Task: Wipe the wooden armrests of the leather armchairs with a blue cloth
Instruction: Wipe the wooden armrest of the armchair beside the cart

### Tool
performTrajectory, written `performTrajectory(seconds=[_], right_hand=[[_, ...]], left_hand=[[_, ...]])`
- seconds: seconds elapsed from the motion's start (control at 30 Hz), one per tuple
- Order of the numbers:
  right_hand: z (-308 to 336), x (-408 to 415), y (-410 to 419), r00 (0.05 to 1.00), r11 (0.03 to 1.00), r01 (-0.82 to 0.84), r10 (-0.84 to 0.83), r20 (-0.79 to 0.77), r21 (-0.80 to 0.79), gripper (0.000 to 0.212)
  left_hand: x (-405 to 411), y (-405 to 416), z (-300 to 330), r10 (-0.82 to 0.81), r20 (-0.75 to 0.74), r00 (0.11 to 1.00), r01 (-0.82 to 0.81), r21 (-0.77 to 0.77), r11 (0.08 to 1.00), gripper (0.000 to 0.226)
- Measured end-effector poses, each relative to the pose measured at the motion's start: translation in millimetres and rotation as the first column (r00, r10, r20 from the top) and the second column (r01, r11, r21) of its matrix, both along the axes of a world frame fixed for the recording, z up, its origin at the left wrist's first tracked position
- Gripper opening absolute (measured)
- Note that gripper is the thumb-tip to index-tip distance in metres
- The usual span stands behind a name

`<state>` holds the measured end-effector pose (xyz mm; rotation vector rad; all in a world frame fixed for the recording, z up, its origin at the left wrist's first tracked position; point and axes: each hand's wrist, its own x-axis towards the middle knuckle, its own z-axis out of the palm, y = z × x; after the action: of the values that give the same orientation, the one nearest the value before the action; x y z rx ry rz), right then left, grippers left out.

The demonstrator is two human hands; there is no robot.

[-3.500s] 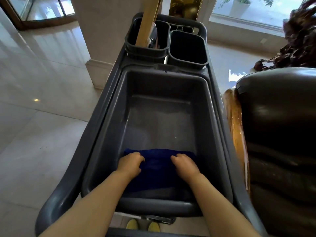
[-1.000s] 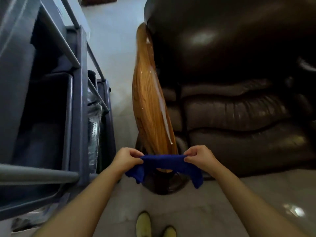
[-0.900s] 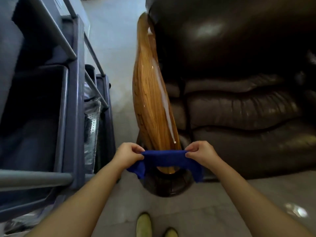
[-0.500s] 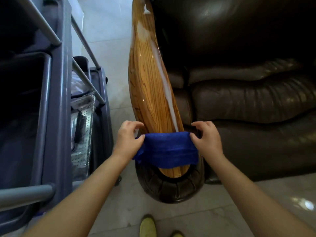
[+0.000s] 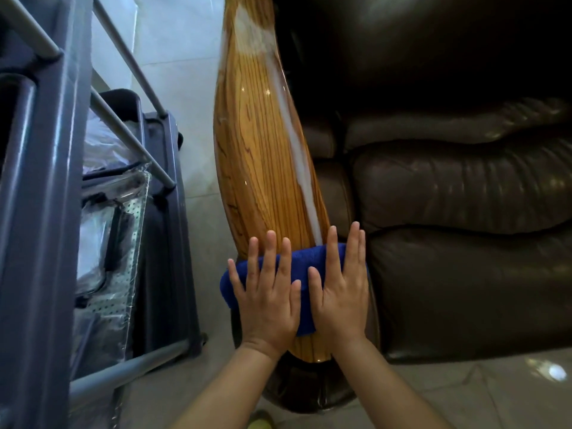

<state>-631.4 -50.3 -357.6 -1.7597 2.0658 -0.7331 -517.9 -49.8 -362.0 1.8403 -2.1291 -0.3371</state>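
The glossy wooden armrest [image 5: 263, 144] of the dark brown leather armchair [image 5: 448, 187] runs away from me in the middle of the head view. A pale streak [image 5: 297, 144] runs along its right side. A folded blue cloth [image 5: 305, 258] lies across the armrest's near end. My left hand [image 5: 267, 301] and my right hand [image 5: 340, 292] lie side by side on the cloth, palms down and fingers stretched out, pressing it onto the wood. Most of the cloth is hidden under them.
A grey cleaning cart [image 5: 46, 181] with metal bars and a clear plastic bag [image 5: 105, 230] stands close on the left. A narrow strip of pale tiled floor [image 5: 185, 72] separates it from the armrest. One yellow-green shoe tip [image 5: 260, 422] shows at the bottom.
I turned from the cart with the cloth and carried it stretched between both hands to the armrest. Half a second ago my fingers pinched its ends; now both palms lie flat on it.
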Motion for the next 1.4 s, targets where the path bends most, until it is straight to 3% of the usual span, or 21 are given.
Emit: performTrajectory(seconds=[0.23, 0.4, 0.7, 0.87, 1.0, 1.07, 1.2, 1.4], right_hand=[[20.1, 3.9, -67.7, 0.994, 0.996, -0.088, 0.086, -0.069, -0.02, 0.06], [39.2, 12.4, -132.1, 0.996, 0.995, -0.084, 0.084, -0.014, -0.048, 0.064], [62.1, 22.2, -228.1, 0.988, 0.989, -0.146, 0.148, 0.041, -0.031, 0.065], [75.1, 26.6, -294.0, 0.98, 0.981, -0.195, 0.196, -0.022, 0.01, 0.063], [88.3, 16.2, -287.8, 0.974, 0.978, -0.204, 0.208, 0.085, -0.05, 0.062], [85.3, 7.9, -269.6, 0.942, 0.953, -0.294, 0.301, 0.145, -0.07, 0.059], [80.8, -1.5, -264.8, 0.891, 0.894, -0.447, 0.442, 0.102, 0.028, 0.06], [79.0, 0.0, -284.3, 0.891, 0.889, -0.454, 0.449, 0.072, 0.067, 0.063]], left_hand=[[-0.3, -54.8, 16.4, 0.137, -0.042, 0.99, -0.139, -0.043, 0.989, 0.055], [1.4, -121.0, 45.4, 0.203, 0.021, 0.979, -0.202, -0.055, 0.978, 0.059], [12.0, -213.6, 78.9, 0.151, 0.096, 0.984, -0.151, -0.009, 0.989, 0.058], [19.1, -274.4, 90.5, 0.147, 0.005, 0.989, -0.147, 0.069, 0.987, 0.061], [34.0, -272.6, 108.1, 0.094, -0.068, 0.993, -0.092, 0.039, 0.995, 0.065], [42.1, -252.7, 110.3, 0.017, -0.087, 0.996, -0.011, 0.062, 0.998, 0.064], [42.0, -238.7, 108.2, 0.013, -0.193, 0.981, 0.031, 0.219, 0.975, 0.065], [41.8, -260.6, 109.6, 0.015, -0.115, 0.993, 0.015, 0.25, 0.968, 0.069]])
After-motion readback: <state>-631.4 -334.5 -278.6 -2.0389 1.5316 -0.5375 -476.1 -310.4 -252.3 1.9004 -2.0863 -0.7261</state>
